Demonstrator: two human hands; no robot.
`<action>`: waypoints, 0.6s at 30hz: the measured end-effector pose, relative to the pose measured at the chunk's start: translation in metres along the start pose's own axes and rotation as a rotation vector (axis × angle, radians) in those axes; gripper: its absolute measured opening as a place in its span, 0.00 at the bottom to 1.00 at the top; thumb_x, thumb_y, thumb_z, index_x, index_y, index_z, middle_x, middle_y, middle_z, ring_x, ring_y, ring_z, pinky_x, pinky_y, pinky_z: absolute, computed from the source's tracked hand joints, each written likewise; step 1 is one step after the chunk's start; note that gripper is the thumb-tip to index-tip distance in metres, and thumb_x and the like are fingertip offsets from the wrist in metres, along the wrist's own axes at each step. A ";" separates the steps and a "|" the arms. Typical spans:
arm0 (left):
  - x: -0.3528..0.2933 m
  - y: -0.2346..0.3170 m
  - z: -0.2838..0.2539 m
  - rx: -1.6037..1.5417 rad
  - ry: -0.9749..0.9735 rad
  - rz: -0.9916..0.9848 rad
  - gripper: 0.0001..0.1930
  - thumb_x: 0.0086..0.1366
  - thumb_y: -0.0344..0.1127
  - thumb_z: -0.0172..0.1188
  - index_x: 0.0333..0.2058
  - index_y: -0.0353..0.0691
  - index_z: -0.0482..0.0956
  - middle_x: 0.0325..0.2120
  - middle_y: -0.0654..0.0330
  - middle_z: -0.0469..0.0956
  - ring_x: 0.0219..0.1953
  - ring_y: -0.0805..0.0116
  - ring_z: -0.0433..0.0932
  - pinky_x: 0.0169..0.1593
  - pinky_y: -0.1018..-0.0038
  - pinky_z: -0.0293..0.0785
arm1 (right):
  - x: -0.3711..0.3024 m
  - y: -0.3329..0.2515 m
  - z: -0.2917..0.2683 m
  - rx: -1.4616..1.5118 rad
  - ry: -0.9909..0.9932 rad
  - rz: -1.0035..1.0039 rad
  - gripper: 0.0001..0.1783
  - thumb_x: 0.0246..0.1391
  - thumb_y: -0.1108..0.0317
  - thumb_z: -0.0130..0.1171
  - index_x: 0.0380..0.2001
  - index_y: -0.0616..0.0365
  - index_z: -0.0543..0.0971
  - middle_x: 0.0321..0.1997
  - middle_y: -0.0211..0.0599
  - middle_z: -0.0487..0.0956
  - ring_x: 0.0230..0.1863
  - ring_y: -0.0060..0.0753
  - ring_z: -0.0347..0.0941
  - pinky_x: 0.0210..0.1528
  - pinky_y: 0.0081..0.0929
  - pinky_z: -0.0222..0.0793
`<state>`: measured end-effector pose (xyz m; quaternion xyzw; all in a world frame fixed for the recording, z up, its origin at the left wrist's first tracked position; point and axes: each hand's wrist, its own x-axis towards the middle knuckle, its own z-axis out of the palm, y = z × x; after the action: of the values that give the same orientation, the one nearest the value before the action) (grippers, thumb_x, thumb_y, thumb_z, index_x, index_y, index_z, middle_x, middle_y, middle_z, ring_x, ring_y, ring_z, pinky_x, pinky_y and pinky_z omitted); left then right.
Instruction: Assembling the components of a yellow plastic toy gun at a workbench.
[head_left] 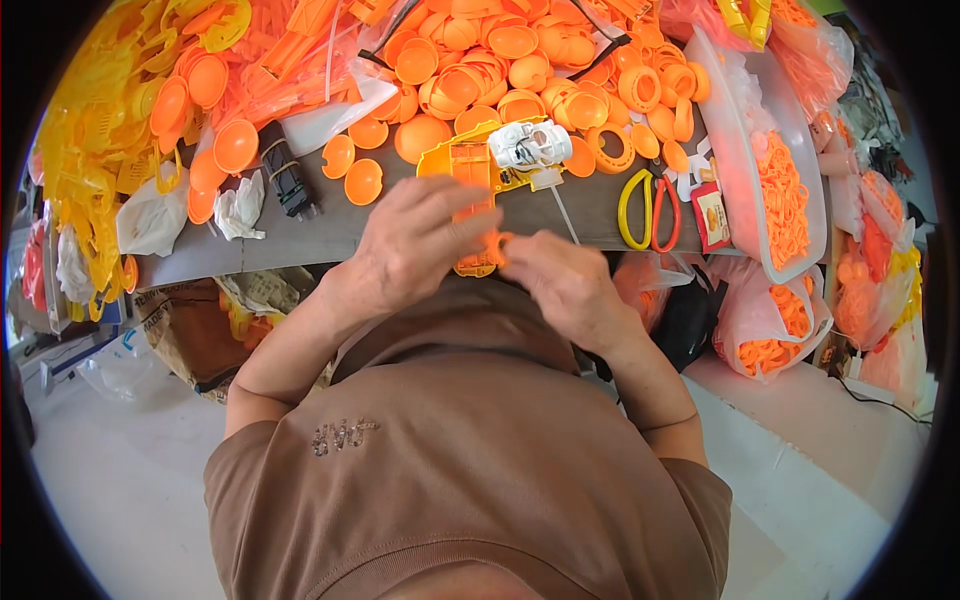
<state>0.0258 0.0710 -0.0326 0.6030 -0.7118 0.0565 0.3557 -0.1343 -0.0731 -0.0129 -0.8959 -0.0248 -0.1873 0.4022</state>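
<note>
We have our two hands close together over the near edge of the grey table (350,225). Our left hand (405,240) reaches across a yellow-orange plastic housing (468,160), its fingers bent above the lower part; we cannot tell whether they grip it. Our right hand (568,285) has its fingertips at a small orange part (495,248) beside the left fingers, but blur keeps us from telling whether they pinch it. The housing lies in front of us, partly hidden by the left hand, with a white mechanism (530,145) at its upper right. Beyond it we see a heap of orange half-domes (460,85). To our right are scissors with yellow and red handles (668,215), a small red packet (712,218) and a clear bin (728,130) holding orange rings (782,195); to our left, a black device (287,175) and yellow plastic pieces (115,160)
</note>
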 end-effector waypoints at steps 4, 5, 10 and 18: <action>-0.003 -0.006 0.007 0.020 0.076 -0.280 0.31 0.50 0.40 0.65 0.53 0.36 0.69 0.54 0.51 0.66 0.57 0.50 0.64 0.56 0.59 0.63 | 0.007 0.021 0.001 -0.151 0.059 0.093 0.11 0.45 0.80 0.60 0.35 0.63 0.73 0.28 0.42 0.73 0.28 0.45 0.73 0.28 0.33 0.68; -0.003 -0.007 0.008 0.051 0.051 -0.279 0.32 0.51 0.41 0.65 0.54 0.36 0.68 0.55 0.51 0.65 0.58 0.50 0.62 0.58 0.58 0.60 | 0.008 0.023 0.002 -0.187 0.038 0.100 0.12 0.46 0.80 0.60 0.35 0.63 0.73 0.29 0.43 0.73 0.28 0.45 0.73 0.28 0.34 0.68; -0.006 -0.010 0.014 0.042 -0.051 -0.311 0.34 0.51 0.43 0.64 0.55 0.37 0.66 0.57 0.51 0.62 0.62 0.49 0.57 0.62 0.54 0.54 | 0.014 0.031 0.005 -0.288 -0.054 0.075 0.11 0.47 0.79 0.58 0.35 0.63 0.72 0.29 0.43 0.72 0.29 0.47 0.73 0.29 0.36 0.69; -0.004 -0.012 0.015 0.096 -0.063 -0.272 0.27 0.53 0.42 0.64 0.53 0.49 0.72 0.54 0.53 0.64 0.60 0.48 0.60 0.61 0.55 0.57 | 0.028 0.034 -0.001 -0.290 -0.249 0.095 0.07 0.49 0.76 0.56 0.30 0.62 0.68 0.28 0.44 0.71 0.29 0.48 0.72 0.28 0.36 0.68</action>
<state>0.0304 0.0635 -0.0507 0.7119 -0.6306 0.0228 0.3083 -0.1020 -0.0995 -0.0270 -0.9608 -0.0047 -0.0574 0.2711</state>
